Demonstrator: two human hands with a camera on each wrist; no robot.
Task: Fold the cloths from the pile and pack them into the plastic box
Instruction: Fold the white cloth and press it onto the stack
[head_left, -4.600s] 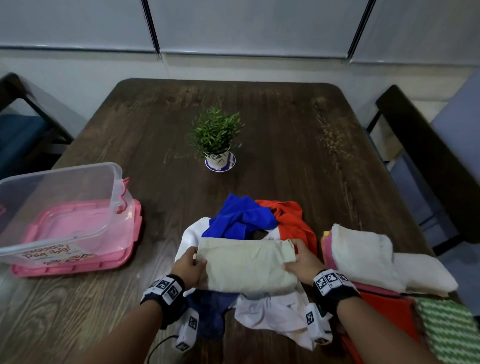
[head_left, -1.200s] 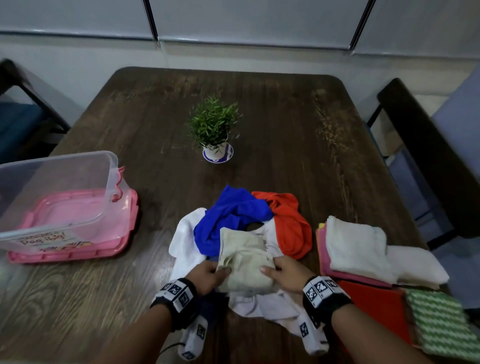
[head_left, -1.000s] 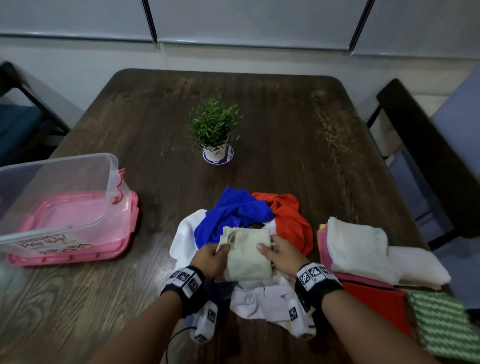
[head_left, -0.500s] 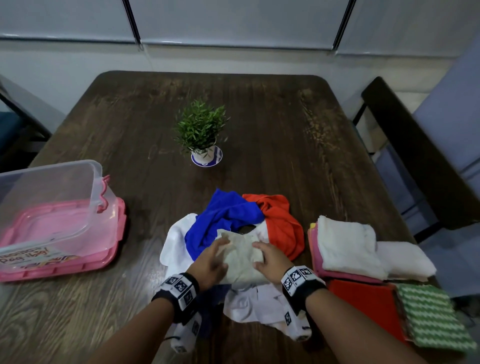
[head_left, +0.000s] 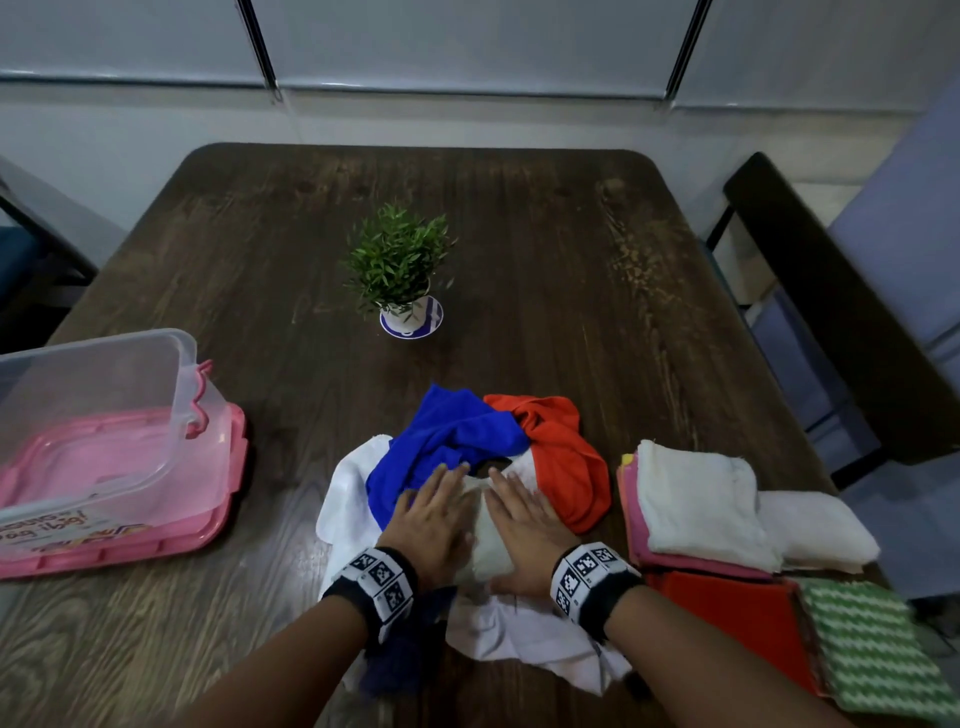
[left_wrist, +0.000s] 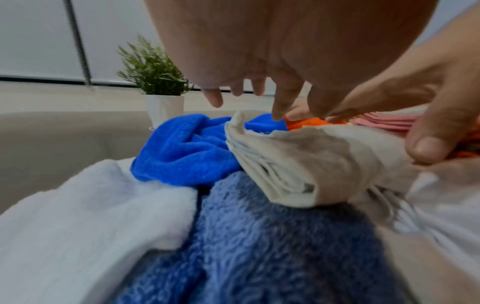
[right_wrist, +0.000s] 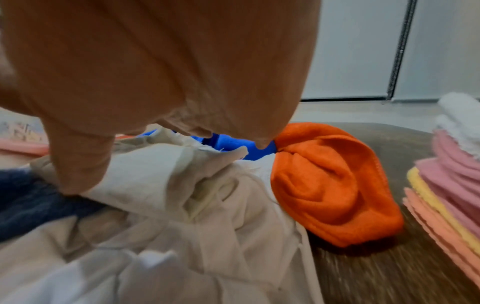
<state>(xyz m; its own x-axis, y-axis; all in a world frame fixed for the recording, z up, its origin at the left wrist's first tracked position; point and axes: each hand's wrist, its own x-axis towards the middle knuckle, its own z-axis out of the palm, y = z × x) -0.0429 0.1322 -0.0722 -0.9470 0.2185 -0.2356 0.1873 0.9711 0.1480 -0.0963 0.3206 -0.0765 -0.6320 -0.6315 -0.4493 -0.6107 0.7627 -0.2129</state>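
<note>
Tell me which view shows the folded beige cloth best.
Left wrist: the folded beige cloth shows its stacked layers edge-on. The right wrist view shows it crumpled and blurred; in the head view both hands cover most of it.

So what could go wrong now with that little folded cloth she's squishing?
The folded beige cloth sits on a lumpy pile, not the bare table, so it may spring open when the left hand and right hand lift. Picking it up could also drag the white cloth beneath along. The clear plastic box stands far off to the left, so the bundle might unfold on the way.
</note>
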